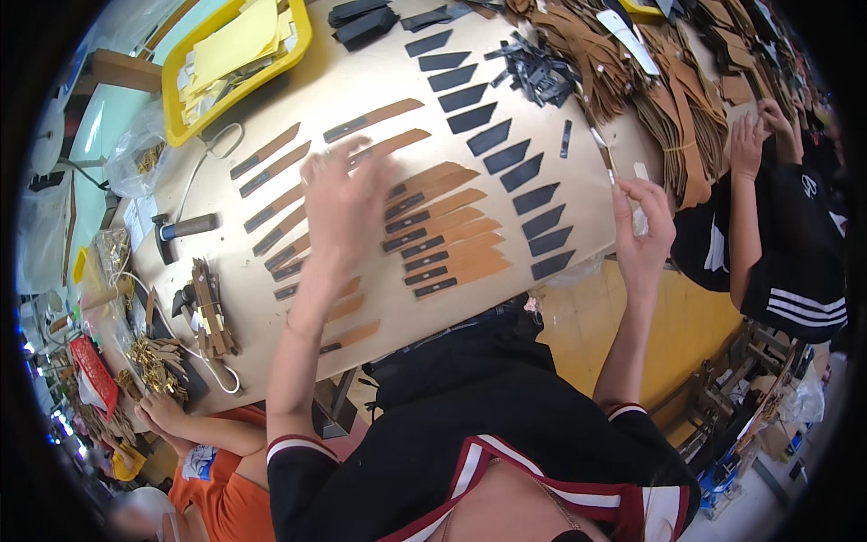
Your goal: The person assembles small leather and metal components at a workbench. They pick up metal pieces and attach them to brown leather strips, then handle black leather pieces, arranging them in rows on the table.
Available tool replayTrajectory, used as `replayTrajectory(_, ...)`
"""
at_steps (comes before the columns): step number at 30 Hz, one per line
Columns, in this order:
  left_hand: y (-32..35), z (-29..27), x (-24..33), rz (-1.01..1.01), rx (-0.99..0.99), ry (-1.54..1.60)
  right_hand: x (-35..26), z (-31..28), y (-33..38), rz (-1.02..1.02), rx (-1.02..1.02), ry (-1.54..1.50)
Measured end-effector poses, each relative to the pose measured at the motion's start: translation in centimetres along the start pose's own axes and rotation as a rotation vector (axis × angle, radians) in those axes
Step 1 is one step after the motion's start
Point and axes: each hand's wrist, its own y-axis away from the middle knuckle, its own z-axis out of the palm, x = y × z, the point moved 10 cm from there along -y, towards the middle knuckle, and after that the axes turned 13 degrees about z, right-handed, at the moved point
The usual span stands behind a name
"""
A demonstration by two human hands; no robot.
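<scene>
The left hand (341,203) hangs spread, fingers loose and grasping nothing, over rows of thin tan leather strips with dark ends (449,242) laid out flat on the pale tabletop (578,172). It is motion-blurred, so whether its fingertips touch a strip I cannot tell. The right hand (643,230) sits at the tabletop's near right edge, fingers curled around something small and pale (a scrap or tag; too blurred to say which), with a slim rod-like tool (603,149) rising just beyond it; whether the hand holds that tool is unclear.

The strips lie side by side in slanted columns, some to the left of the left hand, most just right of it, a few under the wrist. Beyond them runs a column of dark blue-grey parallelogram pieces (506,155).

By the look of them, the strips are light, flat and limp, likely to flex if lifted by one end and easy to nudge out of line. The dark end looks layered and so probably stiffer, making it the better place to pinch; sliding a strip to lift its edge should help, since it lies flush.

Left of the rows rest a hammer with a dark head (185,228) and a yellow plastic tray of papers (237,54). Heaps of brown leather straps (659,81) fill the far right, where another person's hand (746,144) rests.
</scene>
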Motion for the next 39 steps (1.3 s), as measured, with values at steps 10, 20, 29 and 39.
replayTrajectory(10,8.8,2.2,12.9,0.313,-0.178,0.052,1.4,1.3,5.2,-0.008,-0.146,-0.05)
replayTrajectory(20,6.8,0.4,15.6,0.091,-0.139,0.552,-1.3,4.5,10.0,0.113,-0.728,-0.544)
replayTrajectory(29,8.0,8.8,16.2,-0.66,-0.342,1.391,5.8,6.0,10.4,0.605,-0.68,-0.747)
replayTrajectory(39,8.4,10.0,15.4,-0.758,-0.316,1.189,5.2,6.4,8.6,0.426,-0.587,-0.415)
